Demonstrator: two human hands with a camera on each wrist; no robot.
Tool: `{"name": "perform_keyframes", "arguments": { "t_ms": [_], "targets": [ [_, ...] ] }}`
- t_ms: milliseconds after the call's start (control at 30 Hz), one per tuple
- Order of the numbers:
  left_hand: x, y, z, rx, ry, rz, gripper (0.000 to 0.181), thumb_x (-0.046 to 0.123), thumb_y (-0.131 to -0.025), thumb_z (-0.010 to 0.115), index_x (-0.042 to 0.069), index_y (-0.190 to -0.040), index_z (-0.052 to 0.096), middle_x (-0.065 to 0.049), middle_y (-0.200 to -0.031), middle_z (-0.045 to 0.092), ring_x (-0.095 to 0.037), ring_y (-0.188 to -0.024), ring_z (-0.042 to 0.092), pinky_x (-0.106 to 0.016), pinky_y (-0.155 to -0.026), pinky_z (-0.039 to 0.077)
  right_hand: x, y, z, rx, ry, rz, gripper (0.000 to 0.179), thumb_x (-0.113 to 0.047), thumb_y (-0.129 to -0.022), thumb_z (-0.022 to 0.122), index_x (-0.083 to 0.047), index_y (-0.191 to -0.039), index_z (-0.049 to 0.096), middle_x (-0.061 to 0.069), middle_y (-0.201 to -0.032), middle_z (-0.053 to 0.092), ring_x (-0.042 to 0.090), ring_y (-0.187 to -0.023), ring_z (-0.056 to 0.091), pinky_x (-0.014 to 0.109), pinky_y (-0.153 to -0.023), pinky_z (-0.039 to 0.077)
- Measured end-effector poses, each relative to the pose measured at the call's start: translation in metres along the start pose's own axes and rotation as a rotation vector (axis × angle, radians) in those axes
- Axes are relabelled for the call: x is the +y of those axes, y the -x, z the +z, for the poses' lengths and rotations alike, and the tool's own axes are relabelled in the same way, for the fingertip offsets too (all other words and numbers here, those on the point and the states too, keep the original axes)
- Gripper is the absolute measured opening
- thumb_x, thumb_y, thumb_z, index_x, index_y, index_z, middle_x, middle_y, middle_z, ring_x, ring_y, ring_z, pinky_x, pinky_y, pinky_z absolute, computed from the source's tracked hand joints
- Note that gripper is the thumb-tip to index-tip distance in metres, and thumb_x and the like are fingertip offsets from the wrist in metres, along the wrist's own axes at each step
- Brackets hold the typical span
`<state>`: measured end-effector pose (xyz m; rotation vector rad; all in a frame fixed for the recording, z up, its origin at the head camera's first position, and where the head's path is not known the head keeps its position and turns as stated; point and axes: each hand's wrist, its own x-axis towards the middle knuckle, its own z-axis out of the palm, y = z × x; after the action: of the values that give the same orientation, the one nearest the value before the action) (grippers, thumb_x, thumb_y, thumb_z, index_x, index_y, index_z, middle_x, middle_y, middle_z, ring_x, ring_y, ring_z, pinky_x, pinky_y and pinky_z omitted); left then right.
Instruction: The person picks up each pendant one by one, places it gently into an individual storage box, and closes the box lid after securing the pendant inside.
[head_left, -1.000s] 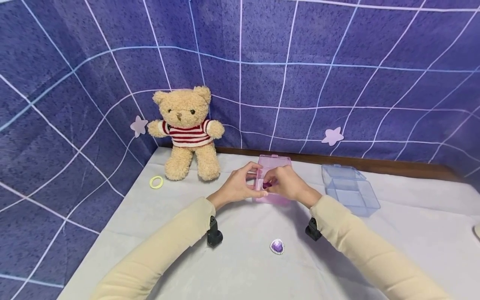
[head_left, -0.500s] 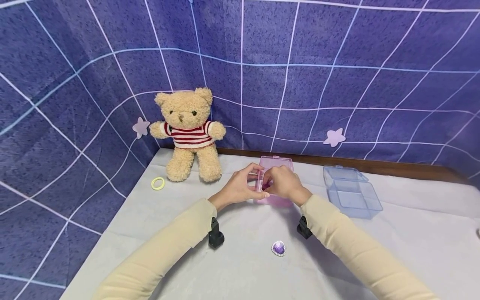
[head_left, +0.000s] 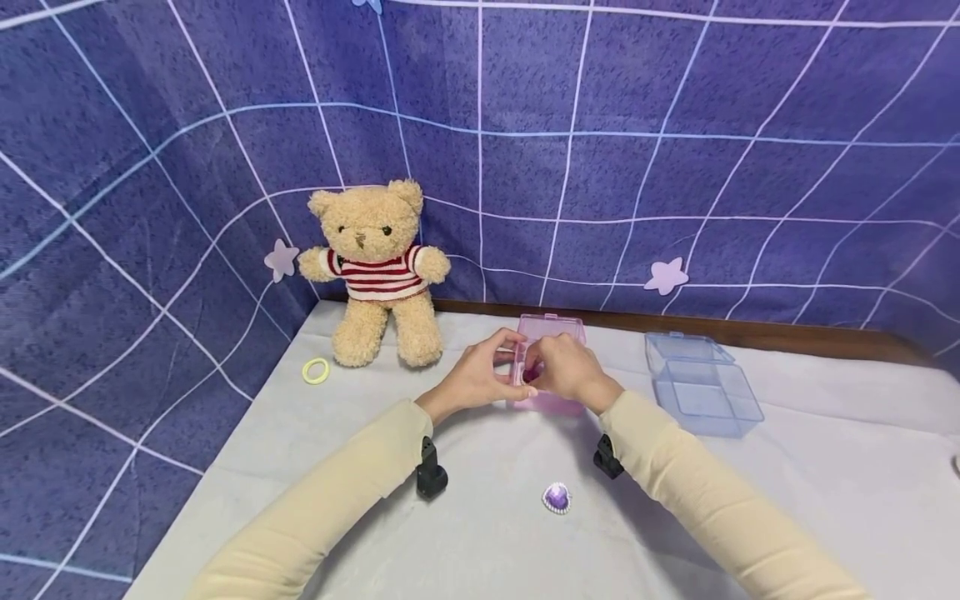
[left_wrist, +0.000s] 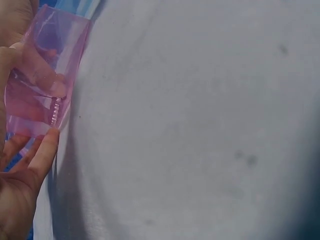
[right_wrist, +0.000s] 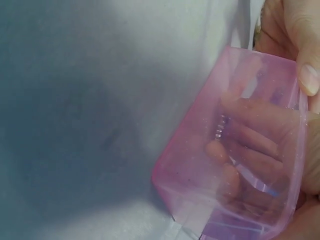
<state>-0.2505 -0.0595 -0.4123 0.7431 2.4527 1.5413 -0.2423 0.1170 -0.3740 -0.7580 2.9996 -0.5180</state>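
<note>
Your right hand (head_left: 567,367) pinches a gem (right_wrist: 219,128) inside the open pink box (head_left: 555,404) at frame centre; your left hand (head_left: 476,372) grips the box's left side, probably to steady it. The heart (head_left: 557,498) lies lower centre, seemingly set within reach; the blue box (head_left: 701,400) stands open, centre right.

At the left of the frame, a translucent pink plastic box (left_wrist: 70,55) stretches from the top down to about mid-height. The left hand (left_wrist: 22,182), at lower left, grips its lower end, one fingertip on the bottom corner. The right hand (left_wrist: 32,65) enters from the upper left, its fingers seen through the pink wall, one tip touching a beaded piece (left_wrist: 56,111). Pale blue plastic (left_wrist: 75,6) shows at the top edge; whitish cloth (left_wrist: 175,115) fills most of the rest.
</note>
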Motion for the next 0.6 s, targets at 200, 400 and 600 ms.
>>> {"name": "perform_keyframes", "arguments": {
  "t_ms": [200, 400, 600],
  "targets": [
    [-0.001, -0.001, 0.003, -0.011, 0.035, 0.004, 0.070, 0.013, -0.069, 0.088, 0.013, -0.129, 0.050, -0.010, -0.132, 0.057, -0.027, -0.120, 0.060, -0.025, -0.082, 0.058, 0.006, 0.009, -0.008, 0.100, -0.105, -0.124, 0.015, -0.005, -0.068, 0.079, -0.005, -0.082, 0.074, 0.008, -0.084, 0.075, 0.023, -0.079, 0.071, 0.036, -0.073, 0.059],
    [0.000, -0.001, 0.004, -0.018, 0.021, -0.018, 0.073, 0.015, -0.070, 0.087, 0.012, -0.131, 0.048, -0.014, -0.131, 0.057, -0.029, -0.122, 0.058, -0.027, -0.084, 0.058, 0.001, 0.035, -0.025, 0.195, -0.144, -0.129, 0.020, -0.002, -0.075, 0.075, 0.000, -0.095, 0.071, 0.015, -0.093, 0.074, 0.024, -0.076, 0.070, 0.034, -0.070, 0.059],
    [0.001, 0.000, 0.001, -0.018, 0.035, -0.020, 0.075, 0.010, -0.069, 0.087, 0.008, -0.133, 0.047, -0.016, -0.134, 0.055, -0.030, -0.123, 0.057, -0.027, -0.085, 0.058, -0.008, 0.076, -0.025, 0.308, -0.171, -0.166, 0.023, -0.001, -0.079, 0.075, -0.001, -0.101, 0.069, 0.013, -0.097, 0.073, 0.023, -0.081, 0.069, 0.032, -0.067, 0.060]
  ]
}}
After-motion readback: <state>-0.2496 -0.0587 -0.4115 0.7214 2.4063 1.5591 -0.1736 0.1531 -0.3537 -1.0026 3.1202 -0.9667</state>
